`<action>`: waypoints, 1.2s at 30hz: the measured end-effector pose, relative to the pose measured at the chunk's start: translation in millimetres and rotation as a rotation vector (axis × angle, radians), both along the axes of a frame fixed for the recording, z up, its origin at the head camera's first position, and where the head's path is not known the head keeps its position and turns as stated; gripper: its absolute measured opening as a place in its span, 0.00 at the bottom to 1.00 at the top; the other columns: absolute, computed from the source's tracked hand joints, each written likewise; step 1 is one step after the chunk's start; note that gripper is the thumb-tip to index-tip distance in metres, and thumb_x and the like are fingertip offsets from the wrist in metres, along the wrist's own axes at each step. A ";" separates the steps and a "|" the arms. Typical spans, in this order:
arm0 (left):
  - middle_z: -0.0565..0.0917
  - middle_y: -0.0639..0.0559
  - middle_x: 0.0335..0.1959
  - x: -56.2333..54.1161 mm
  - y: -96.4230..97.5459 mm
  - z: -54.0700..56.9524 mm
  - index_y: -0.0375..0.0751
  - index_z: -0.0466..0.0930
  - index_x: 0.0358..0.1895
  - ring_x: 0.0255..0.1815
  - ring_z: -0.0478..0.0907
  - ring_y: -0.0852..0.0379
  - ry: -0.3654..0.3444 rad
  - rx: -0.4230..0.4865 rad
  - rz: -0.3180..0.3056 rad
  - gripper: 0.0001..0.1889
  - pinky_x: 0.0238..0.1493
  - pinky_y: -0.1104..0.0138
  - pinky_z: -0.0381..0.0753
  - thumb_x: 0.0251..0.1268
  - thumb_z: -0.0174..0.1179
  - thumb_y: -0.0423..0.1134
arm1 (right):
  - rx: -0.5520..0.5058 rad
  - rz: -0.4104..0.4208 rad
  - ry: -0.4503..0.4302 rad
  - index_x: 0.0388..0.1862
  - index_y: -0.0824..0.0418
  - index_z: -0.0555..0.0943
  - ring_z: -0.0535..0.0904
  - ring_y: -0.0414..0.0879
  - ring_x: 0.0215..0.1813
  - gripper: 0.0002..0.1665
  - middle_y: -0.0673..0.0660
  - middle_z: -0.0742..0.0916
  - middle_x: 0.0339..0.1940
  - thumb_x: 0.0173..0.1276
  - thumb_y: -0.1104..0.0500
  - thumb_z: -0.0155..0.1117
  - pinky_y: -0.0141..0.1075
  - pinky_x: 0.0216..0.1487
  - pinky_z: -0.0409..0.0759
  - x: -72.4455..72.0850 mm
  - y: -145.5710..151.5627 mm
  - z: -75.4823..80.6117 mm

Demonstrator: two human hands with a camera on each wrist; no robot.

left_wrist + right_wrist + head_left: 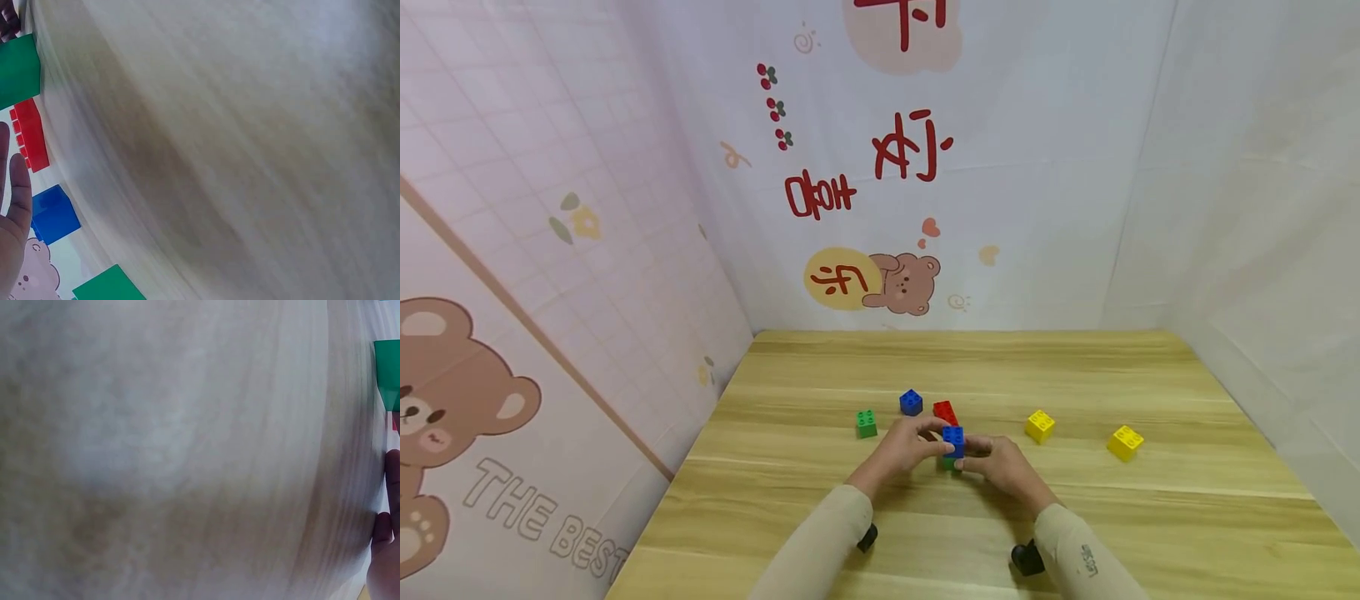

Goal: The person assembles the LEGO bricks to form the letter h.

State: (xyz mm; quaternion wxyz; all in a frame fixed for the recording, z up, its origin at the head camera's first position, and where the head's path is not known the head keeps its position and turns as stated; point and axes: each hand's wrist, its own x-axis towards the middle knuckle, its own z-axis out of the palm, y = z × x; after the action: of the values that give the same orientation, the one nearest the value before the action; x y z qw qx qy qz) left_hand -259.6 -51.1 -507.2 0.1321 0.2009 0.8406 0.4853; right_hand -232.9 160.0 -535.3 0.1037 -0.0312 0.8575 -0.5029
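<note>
Head view: from above your arms, facing forward and down, the farthest off; back wall at 12 o'clock, table at 6, your left hand and right hand near 5.
Left-wrist view: close over the wood, rolled sideways; you see your left hand at 8, red brick at 9.
Right-wrist view: equally close, mostly blurred wood; your right hand at 4.
Green brick: shared by all, your head's 5, left wrist's 10, right wrist's 2.

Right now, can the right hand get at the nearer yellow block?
Likely yes: no block stands between the right hand and the nearer yellow block, though the hand seems busy with a green block.
</note>
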 end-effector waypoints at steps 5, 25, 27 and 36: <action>0.83 0.63 0.42 -2.1 0.4 2.9 0.54 0.84 0.54 0.44 0.78 0.61 0.010 -0.049 -0.020 0.17 0.42 0.65 0.80 0.64 0.67 0.50 | 0.000 0.017 0.005 0.57 0.59 0.85 0.80 0.48 0.46 0.24 0.57 0.87 0.51 0.62 0.54 0.74 0.41 0.43 0.78 0.3 2.3 1.4; 0.85 0.62 0.43 2.1 0.0 -11.4 0.50 0.84 0.57 0.42 0.79 0.60 0.077 -0.015 -0.026 0.19 0.39 0.68 0.79 0.64 0.68 0.48 | 0.011 0.001 0.009 0.55 0.58 0.86 0.82 0.50 0.51 0.24 0.54 0.88 0.49 0.61 0.52 0.75 0.47 0.50 0.79 1.3 -0.2 -0.7; 0.85 0.63 0.44 2.6 0.0 -12.2 0.49 0.84 0.58 0.43 0.79 0.61 0.066 -0.017 -0.020 0.20 0.40 0.68 0.79 0.63 0.68 0.48 | 0.010 0.006 0.012 0.55 0.59 0.85 0.82 0.51 0.53 0.24 0.55 0.88 0.49 0.61 0.52 0.75 0.49 0.53 0.78 1.6 0.0 -0.9; 0.84 0.61 0.44 -2.0 0.4 -6.0 0.51 0.85 0.54 0.50 0.78 0.54 0.052 -0.064 -0.020 0.19 0.46 0.63 0.79 0.61 0.70 0.49 | 0.012 0.005 0.018 0.54 0.59 0.86 0.81 0.52 0.54 0.22 0.55 0.88 0.48 0.61 0.53 0.75 0.52 0.57 0.76 0.3 0.3 -0.4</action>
State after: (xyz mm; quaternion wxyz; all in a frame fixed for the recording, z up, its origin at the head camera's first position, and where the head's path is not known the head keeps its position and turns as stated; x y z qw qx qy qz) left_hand -261.6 -50.7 -513.2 0.1214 0.2176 0.8567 0.4516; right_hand -232.7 160.2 -535.7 0.0973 -0.0375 0.8613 -0.4973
